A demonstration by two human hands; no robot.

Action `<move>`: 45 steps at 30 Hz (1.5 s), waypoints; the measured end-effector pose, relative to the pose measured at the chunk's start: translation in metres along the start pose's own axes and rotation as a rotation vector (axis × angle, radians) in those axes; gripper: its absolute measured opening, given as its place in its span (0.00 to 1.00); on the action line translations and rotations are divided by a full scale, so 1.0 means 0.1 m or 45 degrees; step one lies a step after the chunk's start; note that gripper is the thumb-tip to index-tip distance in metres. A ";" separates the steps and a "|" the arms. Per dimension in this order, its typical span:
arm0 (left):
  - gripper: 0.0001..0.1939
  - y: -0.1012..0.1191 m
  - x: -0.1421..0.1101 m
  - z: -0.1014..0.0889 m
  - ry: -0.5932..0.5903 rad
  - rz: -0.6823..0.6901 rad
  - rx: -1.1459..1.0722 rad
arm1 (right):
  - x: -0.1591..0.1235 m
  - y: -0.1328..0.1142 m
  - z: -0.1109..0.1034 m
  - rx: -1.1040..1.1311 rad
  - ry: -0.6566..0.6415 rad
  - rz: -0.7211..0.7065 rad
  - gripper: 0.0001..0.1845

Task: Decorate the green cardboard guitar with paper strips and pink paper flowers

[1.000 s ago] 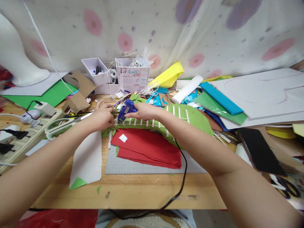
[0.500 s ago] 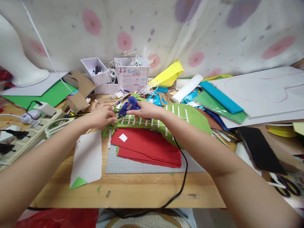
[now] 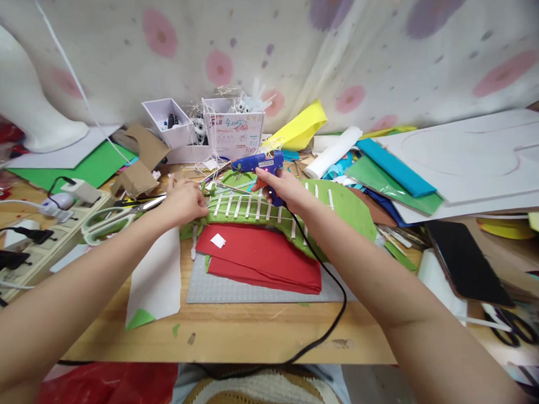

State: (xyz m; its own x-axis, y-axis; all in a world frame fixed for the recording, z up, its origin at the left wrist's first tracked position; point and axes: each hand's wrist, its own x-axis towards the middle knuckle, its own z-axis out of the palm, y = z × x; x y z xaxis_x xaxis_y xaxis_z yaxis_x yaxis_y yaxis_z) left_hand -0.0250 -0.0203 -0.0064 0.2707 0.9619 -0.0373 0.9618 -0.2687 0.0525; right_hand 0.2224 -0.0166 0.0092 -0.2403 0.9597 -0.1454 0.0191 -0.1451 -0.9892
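Note:
My right hand (image 3: 284, 189) grips a blue hot glue gun (image 3: 264, 162), its nozzle pointing left. The gun is above a long green fabric piece (image 3: 351, 208) crossed by a row of short white strips (image 3: 248, 207) and thin cords. At the left end of this green piece, my left hand (image 3: 185, 200) is closed, with curled fingers pressed on its edge; the exact pinch point is hidden. A black cord (image 3: 336, 328) runs from the gun's handle down over the table edge. Folded red sheets (image 3: 263, 260) lie in front of the green piece.
Beneath the red sheets is a grey cutting mat (image 3: 231, 296). Scissors (image 3: 107, 223) and a power strip (image 3: 65, 239) lie at left. White boxes (image 3: 236, 133) with wires stand behind. A phone (image 3: 468, 262) and black-handled scissors (image 3: 512, 328) are at right.
My right hand has drawn the glue gun up and to the right, away from my left hand, and its nozzle has swung to point left. My left hand stays at the green piece's left end.

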 end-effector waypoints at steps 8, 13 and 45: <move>0.16 -0.02 0.06 -0.10 -0.002 -0.026 -0.132 | -0.01 0.09 -0.05 0.200 0.161 -0.096 0.21; 0.12 0.11 -0.01 -0.04 0.213 -0.099 -0.073 | -0.03 0.12 -0.11 0.235 0.190 -0.164 0.23; 0.16 -0.33 0.18 -0.27 -0.202 0.344 0.079 | -0.03 0.19 -0.56 0.032 0.329 -0.235 0.24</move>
State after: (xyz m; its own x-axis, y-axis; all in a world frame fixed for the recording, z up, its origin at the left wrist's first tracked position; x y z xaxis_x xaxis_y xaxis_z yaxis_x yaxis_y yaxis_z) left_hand -0.0528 0.0074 0.0177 0.5152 0.8367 -0.1857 0.8534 -0.5209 0.0210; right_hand 0.2775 -0.0092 -0.0101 0.0174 0.9993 0.0340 -0.0266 0.0344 -0.9991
